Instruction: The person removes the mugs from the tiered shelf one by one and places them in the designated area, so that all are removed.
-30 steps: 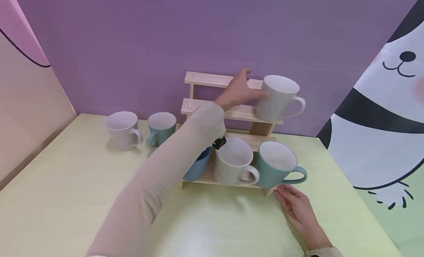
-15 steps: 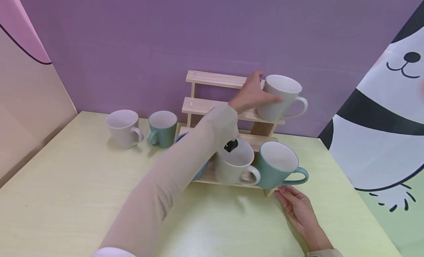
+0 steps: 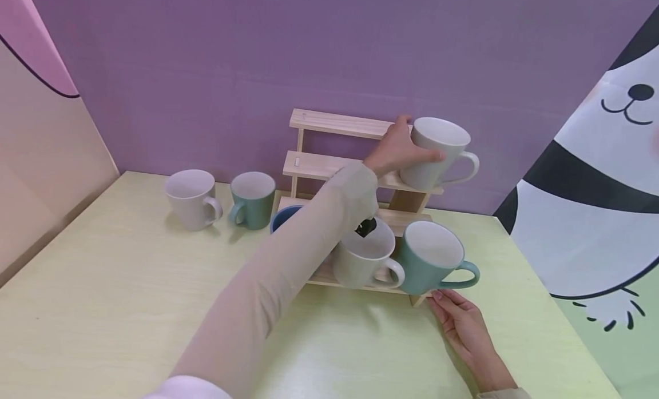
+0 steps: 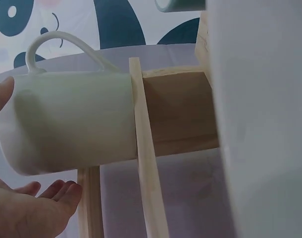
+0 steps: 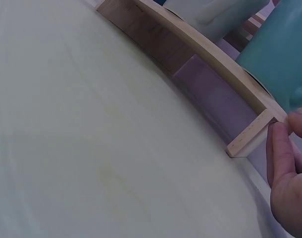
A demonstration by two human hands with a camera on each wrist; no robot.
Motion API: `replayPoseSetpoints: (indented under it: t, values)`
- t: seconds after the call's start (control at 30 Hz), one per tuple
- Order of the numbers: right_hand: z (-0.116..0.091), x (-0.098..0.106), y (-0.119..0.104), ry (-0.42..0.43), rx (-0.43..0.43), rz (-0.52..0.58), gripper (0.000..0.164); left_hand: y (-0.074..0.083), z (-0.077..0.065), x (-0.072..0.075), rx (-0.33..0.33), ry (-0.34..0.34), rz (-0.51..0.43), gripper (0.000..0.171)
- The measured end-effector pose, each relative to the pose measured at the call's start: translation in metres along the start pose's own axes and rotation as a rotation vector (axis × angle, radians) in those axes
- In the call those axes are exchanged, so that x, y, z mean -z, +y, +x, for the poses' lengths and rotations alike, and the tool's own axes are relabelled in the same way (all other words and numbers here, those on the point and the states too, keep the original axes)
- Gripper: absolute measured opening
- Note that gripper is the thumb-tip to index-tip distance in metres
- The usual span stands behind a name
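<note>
A white mug (image 3: pixel 437 153) stands upright on the second-highest step of a wooden tiered shelf (image 3: pixel 329 166), its handle to the right. My left hand (image 3: pixel 399 148) is around its left side, thumb along the front near the rim. In the left wrist view the fingers (image 4: pixel 59 198) lie apart from the white mug's wall. My right hand (image 3: pixel 465 324) pinches the shelf's front right corner between thumb and fingers. Near it, a teal mug (image 3: pixel 429 262) and another white mug (image 3: pixel 362 264) stand on the lowest step. The left forearm partly hides a blue mug (image 3: pixel 283 216).
On the table (image 3: pixel 128 284) to the left stand a pale lilac-white mug (image 3: pixel 191 199) and a smaller teal mug (image 3: pixel 253 202). A purple backdrop (image 3: pixel 231 73) is close behind the shelf. A panda-print panel (image 3: pixel 592 239) borders the right side.
My left hand has moved right, and its thumb now reaches farther across the front of the white mug. That mug has hardly shifted. My right hand stays on the shelf corner.
</note>
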State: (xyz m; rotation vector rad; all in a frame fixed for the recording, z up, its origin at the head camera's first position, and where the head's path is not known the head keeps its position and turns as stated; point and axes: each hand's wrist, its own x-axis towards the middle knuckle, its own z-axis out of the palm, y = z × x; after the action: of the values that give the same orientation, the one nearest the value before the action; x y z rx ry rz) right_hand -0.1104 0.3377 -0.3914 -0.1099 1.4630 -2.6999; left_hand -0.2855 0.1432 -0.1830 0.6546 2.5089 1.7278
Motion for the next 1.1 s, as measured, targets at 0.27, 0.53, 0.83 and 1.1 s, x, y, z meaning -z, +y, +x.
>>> replayPoseSetpoints:
  t: [0.27, 0.53, 0.83, 1.1]
  values:
    - [0.000, 0.000, 0.000, 0.016, -0.014, -0.013, 0.031, 0.000, 0.000, -0.009, -0.021, -0.007, -0.077, 0.084]
    - [0.000, 0.002, 0.001, -0.034, 0.017, -0.008, 0.032, 0.002, 0.002, -0.014, -0.004, 0.037, -0.017, 0.089]
    - [-0.001, -0.001, 0.002, -0.001, -0.001, -0.018, 0.032, 0.000, 0.005, -0.017, 0.013, 0.065, 0.017, 0.094]
    - [-0.001, 0.000, 0.000, -0.009, -0.001, -0.002, 0.033, 0.003, 0.004, -0.020, 0.028, 0.142, 0.049, 0.092]
